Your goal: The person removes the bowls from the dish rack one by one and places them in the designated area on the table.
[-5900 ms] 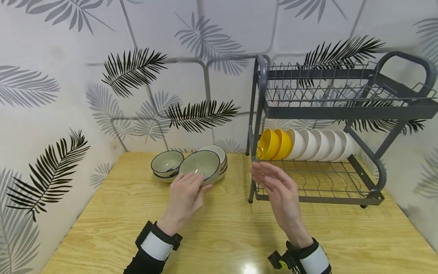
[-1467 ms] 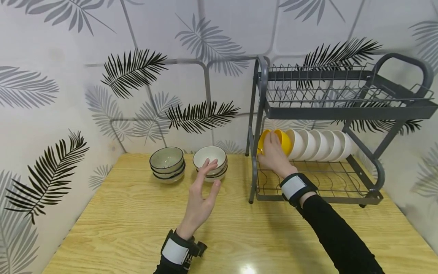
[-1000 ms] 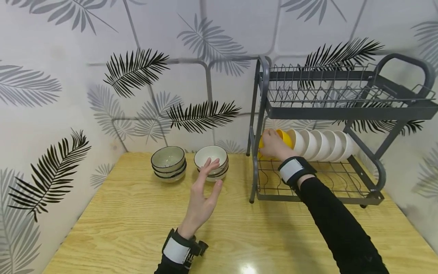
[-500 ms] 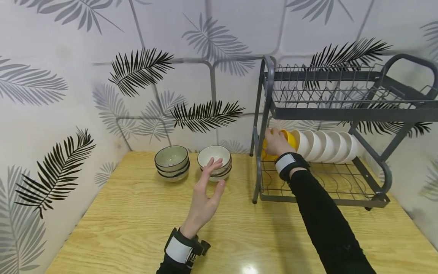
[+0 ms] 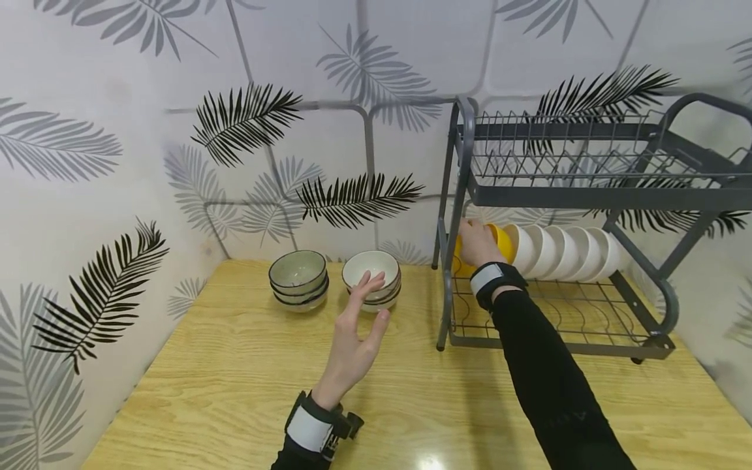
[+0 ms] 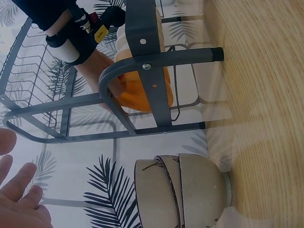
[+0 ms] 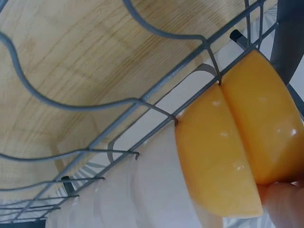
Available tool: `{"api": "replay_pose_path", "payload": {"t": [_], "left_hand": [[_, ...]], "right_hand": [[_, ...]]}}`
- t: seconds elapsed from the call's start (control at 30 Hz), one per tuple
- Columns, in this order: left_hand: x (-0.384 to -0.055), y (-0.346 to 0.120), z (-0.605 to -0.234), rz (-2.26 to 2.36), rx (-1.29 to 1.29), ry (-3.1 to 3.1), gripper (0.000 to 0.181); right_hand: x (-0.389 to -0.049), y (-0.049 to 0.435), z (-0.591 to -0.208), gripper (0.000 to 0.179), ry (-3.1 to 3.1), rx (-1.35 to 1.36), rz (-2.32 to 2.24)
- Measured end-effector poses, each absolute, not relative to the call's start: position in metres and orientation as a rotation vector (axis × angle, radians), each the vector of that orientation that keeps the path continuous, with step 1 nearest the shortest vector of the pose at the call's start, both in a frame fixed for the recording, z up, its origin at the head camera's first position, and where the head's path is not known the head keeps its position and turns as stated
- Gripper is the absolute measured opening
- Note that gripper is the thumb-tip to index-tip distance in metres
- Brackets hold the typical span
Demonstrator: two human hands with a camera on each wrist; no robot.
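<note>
Wall: pale, patterned with gray and black fronds (image 5: 411, 59), running behind the tabletop's back edge. Tabletop (image 5: 235, 385): light wood grain, glare spot at front center.

Two-tier dark metal rack (image 5: 593, 196) stands toward the tabletop's right edge, near the back. On its lower tier, a row of five white bowls (image 5: 562, 253) is tilted on edge; at the row's left end, the second yellow bowl (image 7: 213, 156), then the outer yellow bowl (image 7: 266, 118), next to the rack's left upright.

Near the back edge, left of the rack: stack of green bowls (image 5: 298, 281), three high, and just beside it a stack of white-inside bowls (image 5: 367, 261).

Right hand (image 5: 478, 243): reaches into the lower tier; fingers grip the outer yellow bowl. Left hand (image 5: 349, 349): near tabletop center, in front of the stacks; fingers parted, thumb apart, holding nothing.

Change vs. 5.9 s ago: the left hand then held a green bowl; the green stack now shows one more. The right hand, then in front of the rack's left upright, is now at the outer yellow bowl.
</note>
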State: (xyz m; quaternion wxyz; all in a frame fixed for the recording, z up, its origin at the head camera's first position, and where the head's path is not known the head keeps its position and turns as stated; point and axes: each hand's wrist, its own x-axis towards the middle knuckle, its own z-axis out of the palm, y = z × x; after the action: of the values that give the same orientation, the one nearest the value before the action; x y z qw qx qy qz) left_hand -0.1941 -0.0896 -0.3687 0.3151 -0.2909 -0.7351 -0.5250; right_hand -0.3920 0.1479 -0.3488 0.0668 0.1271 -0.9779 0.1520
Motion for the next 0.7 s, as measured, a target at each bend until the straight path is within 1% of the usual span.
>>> {"api": "replay_pose_path", "payload": {"t": [0.23,0.33,0.4,0.47,0.6,0.7], "left_hand": [[-0.194,-0.09,-0.369,-1.388,-0.762,-1.933,0.04],[-0.194,-0.09,-0.368,-1.394,-0.766,-1.928,0.04],[-0.194,-0.09,-0.368,-1.399,-0.767,-1.93,0.041],[-0.193,-0.09,-0.368,-1.404,-0.763,-1.939,0.041],[-0.205,-0.094,-0.384,-1.405,-0.773,-1.945,0.042],[-0.209,-0.094,-0.389,-1.398,-0.779,-1.939,0.042]], "right_hand": [[-0.397,0.146,-0.352,0.025,-2.758,0.478,0.433],[-0.399,0.147,-0.351,0.019,-2.678,0.512,0.415],[-0.399,0.147,-0.35,0.022,-2.619,0.536,0.411],[-0.4,0.147,-0.348,0.031,-2.569,0.565,0.411],[-0.399,0.145,-0.344,0.047,-2.498,0.613,0.459],[-0.399,0.145,-0.341,0.042,-2.479,0.623,0.522]]}}
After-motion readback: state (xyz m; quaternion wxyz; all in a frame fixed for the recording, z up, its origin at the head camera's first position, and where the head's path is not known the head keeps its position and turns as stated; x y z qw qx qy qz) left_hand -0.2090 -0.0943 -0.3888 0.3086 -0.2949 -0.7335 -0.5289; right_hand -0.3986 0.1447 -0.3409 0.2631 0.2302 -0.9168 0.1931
